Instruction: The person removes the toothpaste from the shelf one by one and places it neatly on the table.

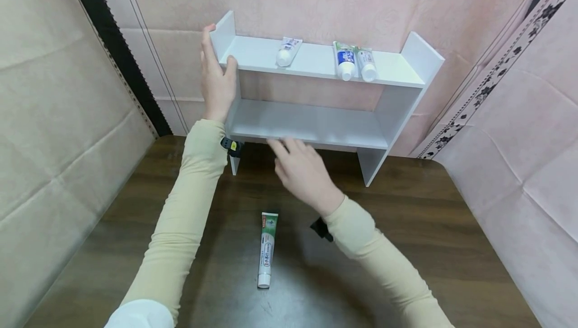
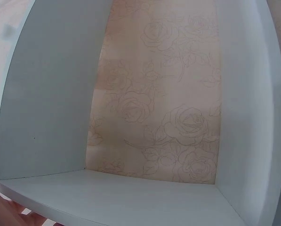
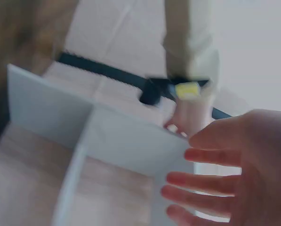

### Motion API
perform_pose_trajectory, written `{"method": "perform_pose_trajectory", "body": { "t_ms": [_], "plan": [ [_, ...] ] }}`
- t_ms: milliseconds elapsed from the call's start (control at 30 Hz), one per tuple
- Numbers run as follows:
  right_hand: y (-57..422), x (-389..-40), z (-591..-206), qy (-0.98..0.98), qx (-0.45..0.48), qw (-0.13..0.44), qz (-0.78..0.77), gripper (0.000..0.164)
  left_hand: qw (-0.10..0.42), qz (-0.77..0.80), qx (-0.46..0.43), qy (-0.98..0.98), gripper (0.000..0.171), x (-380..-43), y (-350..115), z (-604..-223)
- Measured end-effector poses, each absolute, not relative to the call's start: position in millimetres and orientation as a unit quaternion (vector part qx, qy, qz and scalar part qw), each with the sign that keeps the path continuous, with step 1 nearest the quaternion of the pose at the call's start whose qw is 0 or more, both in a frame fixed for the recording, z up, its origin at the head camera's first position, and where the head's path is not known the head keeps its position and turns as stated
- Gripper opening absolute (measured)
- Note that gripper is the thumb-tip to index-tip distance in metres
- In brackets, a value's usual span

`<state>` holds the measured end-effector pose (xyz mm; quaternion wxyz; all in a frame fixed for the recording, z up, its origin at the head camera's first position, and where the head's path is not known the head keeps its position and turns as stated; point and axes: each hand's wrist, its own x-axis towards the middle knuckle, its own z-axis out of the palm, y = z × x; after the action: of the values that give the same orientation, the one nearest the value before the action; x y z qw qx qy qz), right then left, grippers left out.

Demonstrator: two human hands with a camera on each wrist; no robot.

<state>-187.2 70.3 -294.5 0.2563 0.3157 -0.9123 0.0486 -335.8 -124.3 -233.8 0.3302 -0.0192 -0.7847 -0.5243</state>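
A white two-tier shelf [image 1: 307, 120] stands on the table against the back wall. My left hand [image 1: 218, 87] holds its left side panel near the top, with the thumb at the front edge. In the left wrist view, only part of that hand shows beyond the panel [image 2: 145, 200]. My right hand [image 1: 308, 175] hovers in front of the lower tier with fingers extended and nothing in them. The right wrist view shows this hand [image 3: 253, 174] with its fingers spread apart. Nearer me, a green-and-white toothpaste tube [image 1: 267, 250] lies on the table, touched by neither hand.
Along the top tier lie a white tube [image 1: 288, 52] left of centre, plus a blue-and-white tube [image 1: 345, 61] and a pale tube [image 1: 367, 64] side by side toward the right. Pale cloth walls [image 1: 510, 132] enclose the brown wooden table [image 1: 420, 227].
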Motion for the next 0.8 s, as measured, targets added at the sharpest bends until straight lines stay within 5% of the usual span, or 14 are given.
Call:
{"method": "perform_pose_trajectory", "body": {
  "t_ms": [433, 800],
  "plan": [
    [77.1, -230.5, -224.3, -0.872, 0.257, 0.396, 0.129, 0.057, 0.336, -0.533, -0.022, -0.777, 0.065, -337.9, -128.0, -234.4],
    [83.7, -259.9, -204.8, -0.911, 0.212, 0.334, 0.115, 0.061, 0.342, -0.533, -0.023, -0.774, 0.065, -336.3, -123.5, -234.8]
  ]
}}
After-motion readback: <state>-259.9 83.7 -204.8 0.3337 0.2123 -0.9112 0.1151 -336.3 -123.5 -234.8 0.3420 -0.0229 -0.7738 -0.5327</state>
